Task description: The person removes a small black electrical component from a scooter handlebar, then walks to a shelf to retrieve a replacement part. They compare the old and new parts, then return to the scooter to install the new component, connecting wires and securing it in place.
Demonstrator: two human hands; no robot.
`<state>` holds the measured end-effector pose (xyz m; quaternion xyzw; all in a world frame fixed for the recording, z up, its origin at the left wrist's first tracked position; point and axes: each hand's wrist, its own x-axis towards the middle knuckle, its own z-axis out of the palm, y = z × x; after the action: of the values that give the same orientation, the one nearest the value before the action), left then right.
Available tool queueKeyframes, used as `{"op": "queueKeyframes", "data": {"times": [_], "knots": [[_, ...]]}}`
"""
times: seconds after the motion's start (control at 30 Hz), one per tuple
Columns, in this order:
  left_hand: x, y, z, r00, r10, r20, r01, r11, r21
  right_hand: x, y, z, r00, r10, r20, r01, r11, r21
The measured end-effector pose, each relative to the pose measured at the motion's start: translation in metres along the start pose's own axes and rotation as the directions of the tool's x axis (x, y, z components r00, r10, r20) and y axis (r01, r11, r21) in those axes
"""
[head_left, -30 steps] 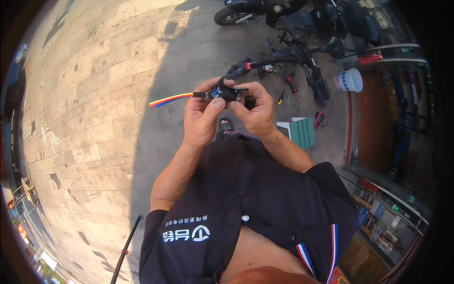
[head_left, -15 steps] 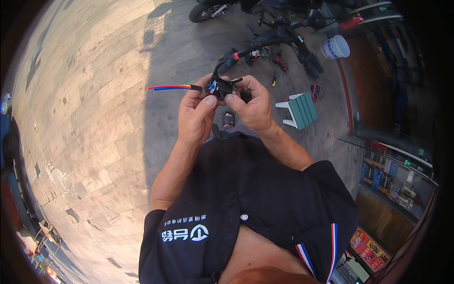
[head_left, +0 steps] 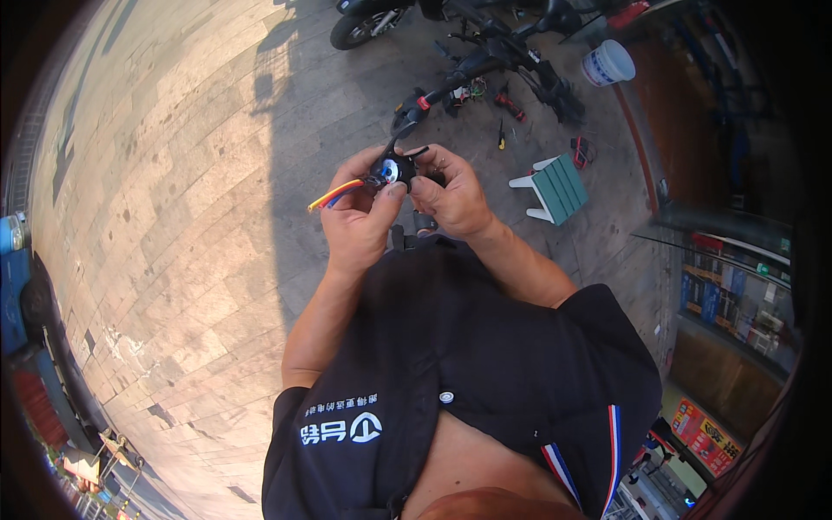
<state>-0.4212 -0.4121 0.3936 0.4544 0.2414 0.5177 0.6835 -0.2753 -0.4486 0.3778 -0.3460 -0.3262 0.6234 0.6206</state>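
Both of my hands hold a small black housing (head_left: 404,166) in front of my chest. A thin curved black arm rises from its top, and a bright, whitish round part shows on its face. My left hand (head_left: 362,224) grips its left side, thumb on the front. A bundle of red, yellow and blue wires (head_left: 338,192) sticks out from that side past my left fingers. On the other side my right hand (head_left: 459,199) is closed round the housing with the thumb pressed to its front. My fingers hide the back of it, and its exact kind is unclear.
A dark two-wheeler (head_left: 485,65) lies ahead with wiring exposed. Near it are a red and black tool (head_left: 510,105), a yellow-handled screwdriver (head_left: 502,137) and red leads (head_left: 582,152). A green-topped stool (head_left: 562,187) stands right, a white bucket (head_left: 608,62) beyond.
The housing has turned in my hands, so its whitish round face shows more. The wires now slant down to the left instead of pointing straight out. My head view has shifted slightly.
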Motion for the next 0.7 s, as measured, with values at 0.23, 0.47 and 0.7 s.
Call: {"op": "queueKeyframes", "data": {"times": [0.23, 0.47, 0.7], "knots": [[0.007, -0.001, 0.000, 0.997, -0.060, 0.052, 0.062, 0.997, -0.047, 0.007, 0.000, -0.005, 0.987, 0.161, -0.008, -0.150, 0.937, 0.315], [0.016, -0.003, -0.014, 0.992, -0.108, 0.065, 0.114, 0.988, -0.106, 0.013, -0.008, -0.004, 0.938, 0.309, 0.158, -0.346, 0.868, 0.355], [0.017, -0.003, -0.022, 0.983, -0.140, 0.121, 0.164, 0.962, -0.219, 0.011, -0.012, 0.002, 0.884, 0.451, 0.125, -0.461, 0.793, 0.398]]}}
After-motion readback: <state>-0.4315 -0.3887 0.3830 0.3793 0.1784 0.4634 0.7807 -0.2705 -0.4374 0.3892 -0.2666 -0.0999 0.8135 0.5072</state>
